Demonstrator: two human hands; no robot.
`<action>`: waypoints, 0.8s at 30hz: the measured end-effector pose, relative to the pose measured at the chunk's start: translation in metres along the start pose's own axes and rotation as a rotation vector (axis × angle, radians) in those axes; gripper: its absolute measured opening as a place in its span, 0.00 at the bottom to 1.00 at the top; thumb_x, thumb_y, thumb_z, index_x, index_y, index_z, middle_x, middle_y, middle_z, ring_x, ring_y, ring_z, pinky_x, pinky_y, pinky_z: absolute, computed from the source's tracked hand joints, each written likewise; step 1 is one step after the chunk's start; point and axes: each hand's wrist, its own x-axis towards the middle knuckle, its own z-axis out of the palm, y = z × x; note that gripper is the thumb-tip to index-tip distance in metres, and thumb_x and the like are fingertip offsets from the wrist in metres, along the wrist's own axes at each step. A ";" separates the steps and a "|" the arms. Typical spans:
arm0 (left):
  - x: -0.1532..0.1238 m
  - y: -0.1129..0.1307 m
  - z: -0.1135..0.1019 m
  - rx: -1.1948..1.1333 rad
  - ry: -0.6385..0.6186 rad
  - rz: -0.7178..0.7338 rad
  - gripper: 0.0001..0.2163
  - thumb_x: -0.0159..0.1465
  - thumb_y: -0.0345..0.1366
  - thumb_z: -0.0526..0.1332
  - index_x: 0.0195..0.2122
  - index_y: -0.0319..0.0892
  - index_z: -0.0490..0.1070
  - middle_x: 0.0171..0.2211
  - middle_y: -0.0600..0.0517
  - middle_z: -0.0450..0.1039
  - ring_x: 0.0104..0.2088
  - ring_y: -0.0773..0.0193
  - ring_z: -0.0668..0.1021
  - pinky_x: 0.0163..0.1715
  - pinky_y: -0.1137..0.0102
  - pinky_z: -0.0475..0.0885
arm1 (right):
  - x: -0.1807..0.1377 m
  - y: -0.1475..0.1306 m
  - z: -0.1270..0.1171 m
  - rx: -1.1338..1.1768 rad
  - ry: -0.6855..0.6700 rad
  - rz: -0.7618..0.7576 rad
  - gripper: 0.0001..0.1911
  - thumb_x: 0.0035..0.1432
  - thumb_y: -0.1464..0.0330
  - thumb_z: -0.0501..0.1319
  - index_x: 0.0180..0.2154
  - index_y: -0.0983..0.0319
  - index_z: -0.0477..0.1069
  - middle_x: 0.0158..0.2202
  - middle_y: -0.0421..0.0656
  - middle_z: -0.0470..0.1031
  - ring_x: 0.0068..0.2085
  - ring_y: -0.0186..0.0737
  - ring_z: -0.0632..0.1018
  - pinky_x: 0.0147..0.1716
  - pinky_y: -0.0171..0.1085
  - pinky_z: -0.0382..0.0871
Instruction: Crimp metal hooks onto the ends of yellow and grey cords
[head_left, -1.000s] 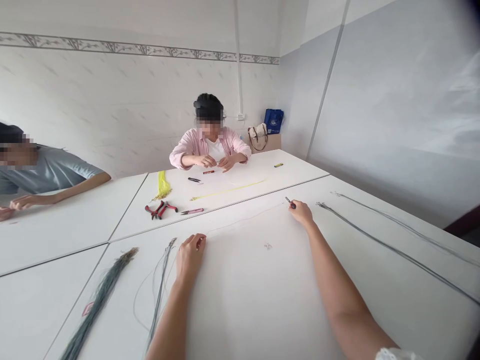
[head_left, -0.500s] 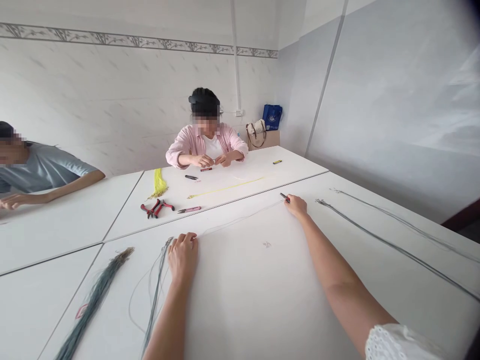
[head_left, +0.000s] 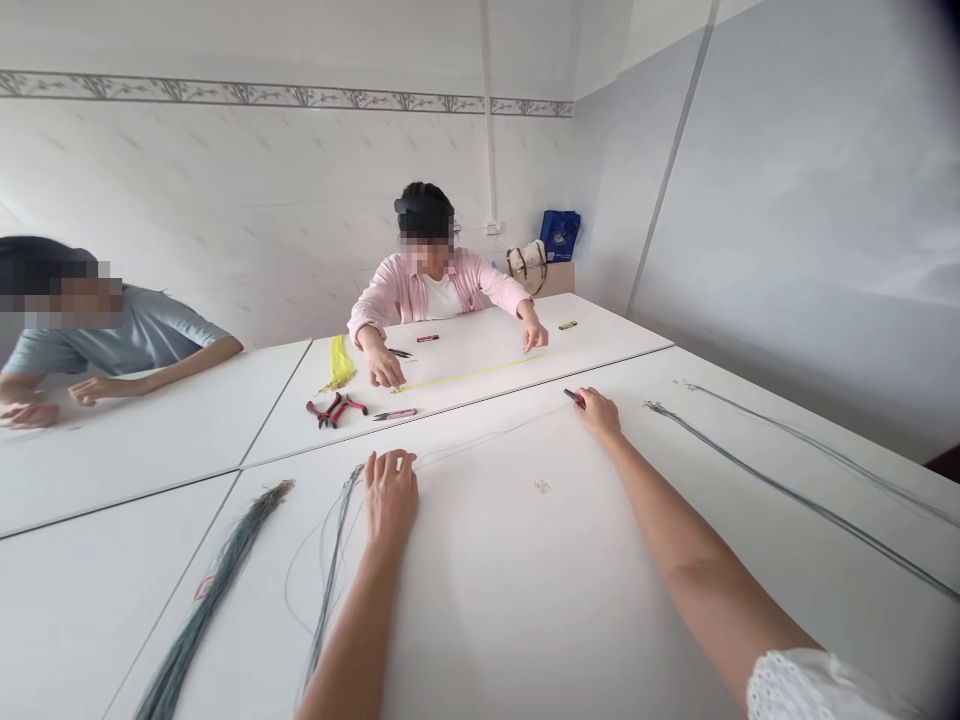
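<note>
My left hand [head_left: 391,490] rests on the white table with its fingers bent down, pinching the near end of a thin pale cord [head_left: 487,434]. That cord stretches across the tabletop toward my right hand [head_left: 600,412]. My right hand is closed around a slim black-and-red tool [head_left: 574,398], whose exact kind is too small to make out. Just left of my left hand lies a loose bunch of grey cords [head_left: 334,570], partly behind my forearm. Between my arms sits a small pile of tiny clear or metallic pieces [head_left: 541,487].
A thick blue-green cord bundle [head_left: 217,590] lies left; grey cords [head_left: 780,492] lie right. Beyond the table seam [head_left: 465,407] are red-handled pliers [head_left: 336,408], pink thread snips [head_left: 395,414], a yellow bundle [head_left: 339,362] and a co-worker in pink [head_left: 390,285]. Another person [head_left: 161,330] sits left.
The view has swung slightly left. My hands keep nearly the same places on the cord. The co-worker's hands, together before, are now apart near the ends of a yellow cord.
</note>
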 end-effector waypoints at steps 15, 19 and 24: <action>-0.007 0.023 -0.030 0.028 -0.118 0.100 0.17 0.66 0.24 0.52 0.50 0.42 0.76 0.50 0.42 0.75 0.53 0.51 0.75 0.70 0.46 0.56 | -0.014 -0.007 -0.004 -0.065 -0.035 -0.087 0.17 0.69 0.61 0.62 0.55 0.62 0.72 0.53 0.48 0.75 0.49 0.44 0.79 0.49 0.48 0.77; -0.042 0.028 -0.063 0.041 -0.170 0.063 0.16 0.66 0.28 0.56 0.54 0.43 0.71 0.53 0.43 0.73 0.55 0.50 0.75 0.69 0.45 0.55 | -0.013 -0.006 -0.001 -0.078 -0.040 -0.066 0.16 0.69 0.61 0.62 0.54 0.63 0.72 0.52 0.47 0.76 0.48 0.43 0.79 0.48 0.48 0.77; -0.118 0.016 -0.123 0.061 -0.244 -0.006 0.11 0.67 0.30 0.56 0.49 0.44 0.72 0.47 0.45 0.75 0.45 0.53 0.78 0.49 0.55 0.73 | -0.014 -0.004 0.003 -0.109 -0.013 -0.016 0.13 0.70 0.63 0.61 0.51 0.64 0.72 0.48 0.45 0.76 0.46 0.42 0.79 0.48 0.47 0.75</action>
